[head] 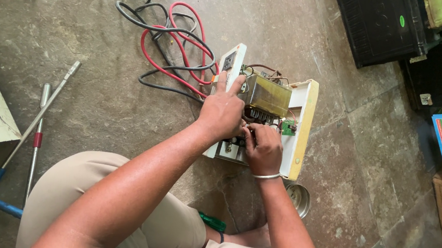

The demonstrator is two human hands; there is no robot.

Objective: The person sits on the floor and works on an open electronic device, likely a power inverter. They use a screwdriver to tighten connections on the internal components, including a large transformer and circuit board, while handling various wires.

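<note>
Opened inverter unit (265, 118) lengthwise away from person; both hands (242, 129) gripping its inner parts

Stone floor (99, 89): opened white unit (303, 127), cables (173, 53), tools (41, 116), steel bowl (299, 198)

Left of unit: red and black cables (177, 48) are coiling up against the open white unit (302, 130), blocking that side.
Right of unit: bare stone floor (349, 154) is lying open.
Near side: both hands, left hand (223, 110) and right hand (263, 149), are crowding it; a metal bowl (299, 199) is sitting just beside.
Far right: black boxes (384, 26) are standing well apart.
</note>
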